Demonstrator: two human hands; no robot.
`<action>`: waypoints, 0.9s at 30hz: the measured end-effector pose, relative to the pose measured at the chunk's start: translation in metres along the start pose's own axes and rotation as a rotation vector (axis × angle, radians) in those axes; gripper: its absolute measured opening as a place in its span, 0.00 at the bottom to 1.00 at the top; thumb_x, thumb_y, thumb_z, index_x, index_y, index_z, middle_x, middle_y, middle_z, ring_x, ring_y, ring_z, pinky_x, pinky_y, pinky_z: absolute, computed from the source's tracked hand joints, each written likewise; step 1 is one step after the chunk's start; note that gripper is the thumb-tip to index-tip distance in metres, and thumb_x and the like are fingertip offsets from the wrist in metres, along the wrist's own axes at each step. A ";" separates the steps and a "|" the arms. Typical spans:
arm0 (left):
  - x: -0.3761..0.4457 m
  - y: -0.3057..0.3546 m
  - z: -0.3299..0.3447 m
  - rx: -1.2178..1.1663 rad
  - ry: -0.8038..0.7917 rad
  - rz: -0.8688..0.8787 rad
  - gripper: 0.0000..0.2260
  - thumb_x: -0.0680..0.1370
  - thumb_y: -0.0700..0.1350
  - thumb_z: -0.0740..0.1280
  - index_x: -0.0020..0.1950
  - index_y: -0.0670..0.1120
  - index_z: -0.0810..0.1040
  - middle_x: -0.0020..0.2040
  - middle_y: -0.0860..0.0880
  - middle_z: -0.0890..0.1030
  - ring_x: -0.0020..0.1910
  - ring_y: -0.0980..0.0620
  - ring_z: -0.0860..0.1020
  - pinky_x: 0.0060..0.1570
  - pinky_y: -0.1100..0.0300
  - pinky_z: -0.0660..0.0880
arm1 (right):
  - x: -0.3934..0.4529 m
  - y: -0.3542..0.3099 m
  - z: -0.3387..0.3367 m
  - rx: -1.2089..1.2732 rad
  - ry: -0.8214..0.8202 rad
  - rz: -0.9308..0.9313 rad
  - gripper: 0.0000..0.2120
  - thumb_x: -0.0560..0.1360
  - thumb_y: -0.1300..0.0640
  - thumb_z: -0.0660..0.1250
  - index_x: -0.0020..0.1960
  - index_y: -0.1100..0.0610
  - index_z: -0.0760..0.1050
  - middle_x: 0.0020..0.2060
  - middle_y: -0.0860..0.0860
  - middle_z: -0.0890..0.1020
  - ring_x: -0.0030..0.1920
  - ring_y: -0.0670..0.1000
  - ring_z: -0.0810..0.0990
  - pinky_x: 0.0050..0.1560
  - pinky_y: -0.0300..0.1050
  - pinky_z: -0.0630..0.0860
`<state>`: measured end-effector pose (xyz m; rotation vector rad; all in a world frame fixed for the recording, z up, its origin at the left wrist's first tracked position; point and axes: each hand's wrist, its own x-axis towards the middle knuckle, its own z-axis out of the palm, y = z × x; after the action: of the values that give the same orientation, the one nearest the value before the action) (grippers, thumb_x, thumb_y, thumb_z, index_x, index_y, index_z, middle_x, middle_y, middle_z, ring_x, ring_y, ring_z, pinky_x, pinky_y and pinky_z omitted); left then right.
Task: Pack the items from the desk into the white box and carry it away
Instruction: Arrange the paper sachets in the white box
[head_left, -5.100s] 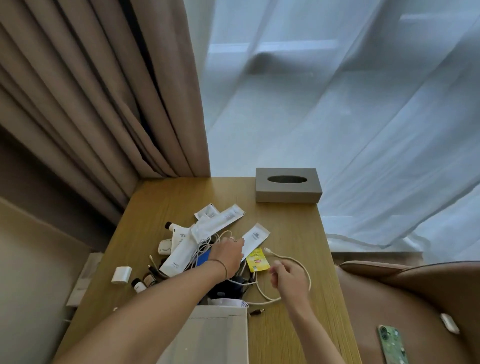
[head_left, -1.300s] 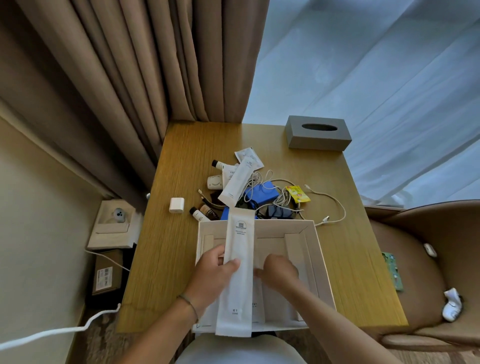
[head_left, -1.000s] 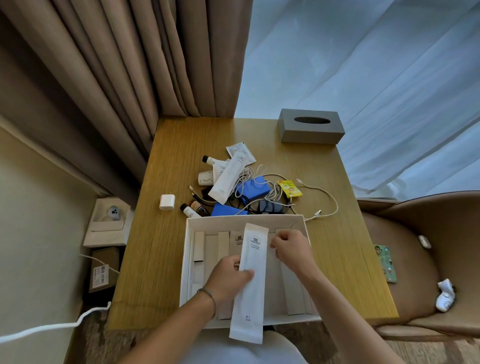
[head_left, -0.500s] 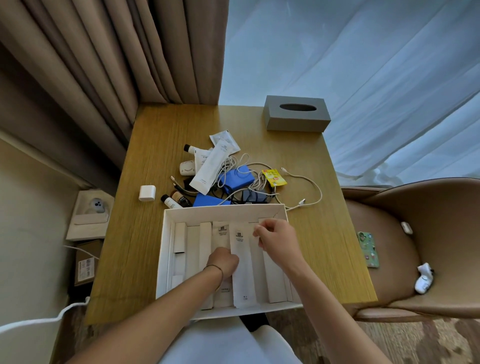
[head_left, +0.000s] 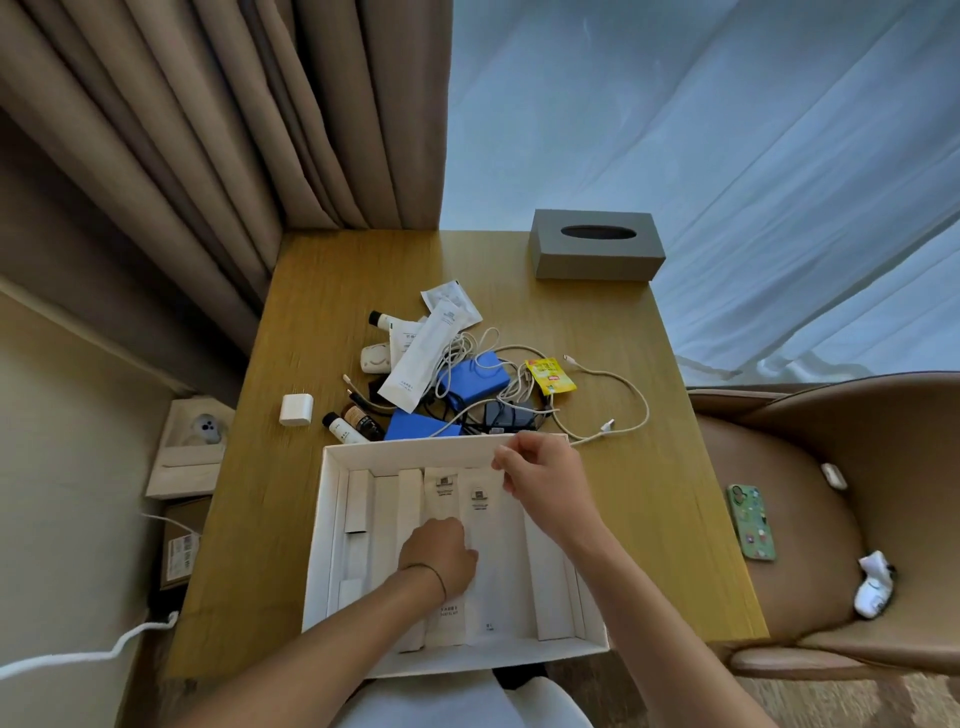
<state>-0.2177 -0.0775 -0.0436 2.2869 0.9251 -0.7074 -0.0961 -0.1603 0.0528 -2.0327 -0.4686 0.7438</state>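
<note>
Both hands, left (head_left: 439, 558) pressing and right (head_left: 540, 480) pinching, should lay the packet (head_left: 485, 551) flat in the box (head_left: 410, 454) beside the others.

White box (head_left: 332, 525) open on desk (head_left: 613, 483), sachets (head_left: 483, 551) inside.

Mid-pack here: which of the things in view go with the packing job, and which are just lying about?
Job: white box; two long sachets in it, under both hands, left, right; desk pile: long sachet, cables, blue packs, yellow packet, small bottles, white plug.

Lying about: grey tissue box; phone on the chair.
</note>
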 end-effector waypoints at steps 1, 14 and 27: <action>-0.005 0.000 -0.003 -0.037 0.010 0.016 0.12 0.81 0.52 0.62 0.49 0.45 0.79 0.48 0.47 0.83 0.47 0.49 0.80 0.44 0.58 0.76 | 0.005 -0.005 -0.001 -0.006 -0.004 -0.020 0.10 0.77 0.56 0.67 0.37 0.52 0.80 0.27 0.48 0.81 0.29 0.44 0.77 0.35 0.44 0.74; -0.067 0.003 -0.097 -0.659 0.435 0.194 0.08 0.78 0.42 0.68 0.45 0.56 0.82 0.42 0.62 0.83 0.46 0.62 0.81 0.46 0.69 0.77 | 0.128 -0.059 0.033 -0.522 -0.211 -0.440 0.11 0.79 0.59 0.62 0.53 0.53 0.83 0.48 0.49 0.86 0.47 0.51 0.82 0.45 0.48 0.79; -0.033 -0.011 -0.139 -0.919 0.610 0.049 0.11 0.79 0.37 0.66 0.46 0.53 0.82 0.42 0.56 0.84 0.46 0.57 0.83 0.48 0.62 0.80 | 0.208 -0.040 0.097 -1.300 -0.377 -0.872 0.27 0.74 0.59 0.71 0.71 0.54 0.69 0.67 0.58 0.71 0.65 0.60 0.70 0.62 0.53 0.71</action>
<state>-0.2109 0.0068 0.0718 1.6503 1.1317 0.4315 -0.0059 0.0414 -0.0218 -2.3390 -2.3294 0.2058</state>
